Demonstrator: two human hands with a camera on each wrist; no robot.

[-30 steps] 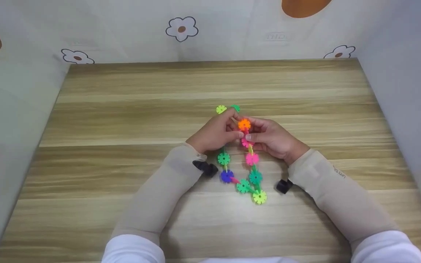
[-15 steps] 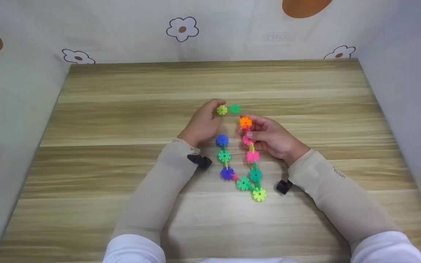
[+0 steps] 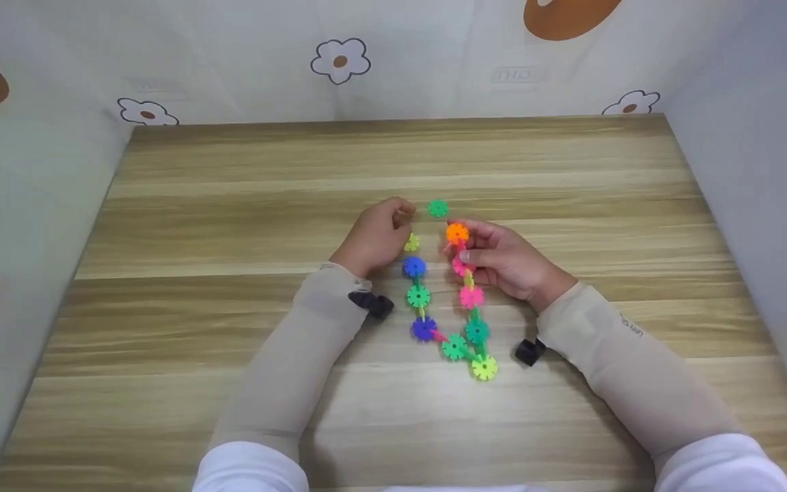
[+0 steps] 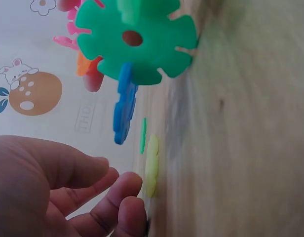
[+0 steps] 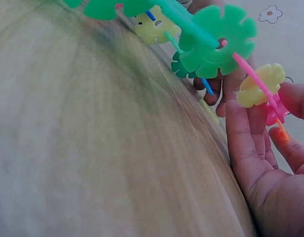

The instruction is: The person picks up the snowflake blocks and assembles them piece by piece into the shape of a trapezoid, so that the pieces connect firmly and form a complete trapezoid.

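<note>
A chain of notched plastic snowflake discs [image 3: 454,347] forms a U in the head view, its left end a blue disc [image 3: 414,266] and its right end an orange disc [image 3: 457,233]. My right hand [image 3: 513,263] pinches the chain at a pink disc [image 3: 462,264] just below the orange one. My left hand [image 3: 374,232], fingers loosely bent, is beside a loose yellow disc [image 3: 412,242]. In the left wrist view that yellow disc [image 4: 152,167] lies flat on the table near the fingertips; nothing shows between thumb and fingers. Whether a finger touches it, I cannot tell.
One loose green disc [image 3: 438,208] lies farther back on the wood-grain table [image 3: 229,342]. Pale walls with flower prints [image 3: 340,61] stand along the back and both sides. Black wrist-worn cameras [image 3: 529,352] sit close to the chain on either side.
My left hand left the chain's end and reached the loose yellow disc. That disc has since slid toward me, closer to the blue disc. My right hand keeps its pinch.
</note>
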